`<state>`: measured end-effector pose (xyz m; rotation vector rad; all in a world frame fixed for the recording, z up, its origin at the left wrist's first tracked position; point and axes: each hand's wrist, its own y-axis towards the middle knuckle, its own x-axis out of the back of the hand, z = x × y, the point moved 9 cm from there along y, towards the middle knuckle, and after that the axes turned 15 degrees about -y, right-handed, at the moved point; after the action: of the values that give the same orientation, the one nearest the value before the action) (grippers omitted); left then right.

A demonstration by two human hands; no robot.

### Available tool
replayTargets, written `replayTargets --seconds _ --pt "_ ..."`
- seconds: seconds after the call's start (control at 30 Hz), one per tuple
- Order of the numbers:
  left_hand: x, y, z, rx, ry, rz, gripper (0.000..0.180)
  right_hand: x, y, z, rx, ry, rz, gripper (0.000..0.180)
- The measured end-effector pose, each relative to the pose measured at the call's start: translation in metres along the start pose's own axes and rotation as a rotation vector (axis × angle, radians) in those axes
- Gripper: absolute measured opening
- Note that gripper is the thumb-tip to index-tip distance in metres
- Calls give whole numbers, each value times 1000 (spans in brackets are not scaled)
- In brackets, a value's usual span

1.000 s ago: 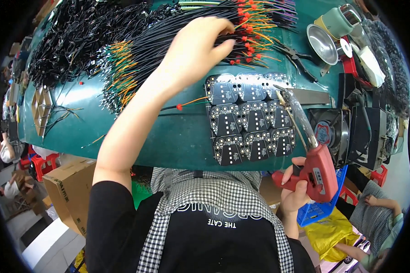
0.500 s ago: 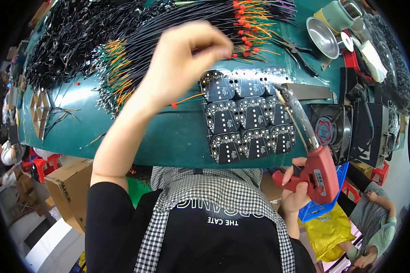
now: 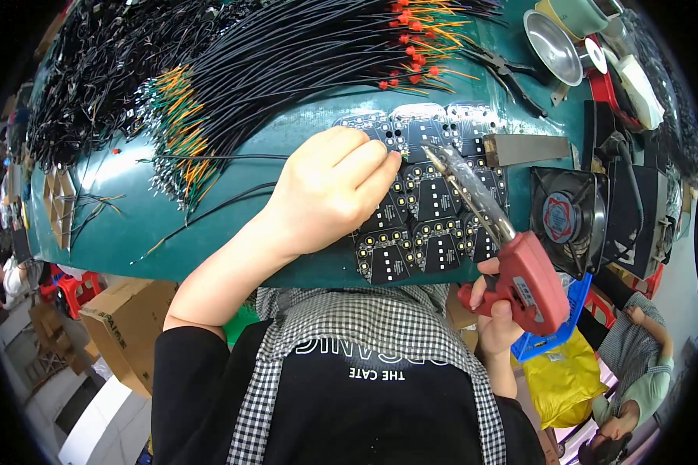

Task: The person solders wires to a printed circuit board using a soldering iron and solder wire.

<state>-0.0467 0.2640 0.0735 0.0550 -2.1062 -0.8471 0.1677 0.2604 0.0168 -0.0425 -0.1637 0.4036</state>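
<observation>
Head view: circuit boards (image 3: 434,209) lie between both hands.

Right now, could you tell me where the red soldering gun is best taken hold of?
By its red pistol handle, from below and the near side. The soldering gun points its long metal barrel up and away toward the circuit boards, so the handle is the only safe part; the right hand grips there.

A green-topped workbench (image 3: 233,240) carries a wide spread of black wires (image 3: 287,54) with orange and red ends. At its far right corner stand a shiny metal bowl (image 3: 552,46) and a pale green cup (image 3: 578,13); black pliers (image 3: 512,77) lie just beside them. A small black fan (image 3: 564,217) sits at the right edge. Cardboard boxes (image 3: 120,325) stand on the floor at lower left.
</observation>
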Motion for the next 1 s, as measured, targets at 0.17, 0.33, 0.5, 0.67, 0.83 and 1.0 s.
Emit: replayTargets --seconds 0.17,0.33,0.5,0.67,0.83,1.0 --pt "-3 0 3 27 4 36 28 -3 2 -3 -45 -27 13 65" --pt "-5 0 5 52 22 67 29 -7 4 -4 -66 -79 19 64" --pt "-6 -1 5 55 16 68 27 -5 4 -6 -62 -82 -13 63" --pt "-6 0 5 57 22 72 27 10 -8 -27 -45 -170 -13 66" --pt "-7 1 5 59 30 93 27 15 -16 -38 142 -599 130 67" --pt "-9 1 3 44 60 100 28 4 -2 -22 -78 33 -27 75"
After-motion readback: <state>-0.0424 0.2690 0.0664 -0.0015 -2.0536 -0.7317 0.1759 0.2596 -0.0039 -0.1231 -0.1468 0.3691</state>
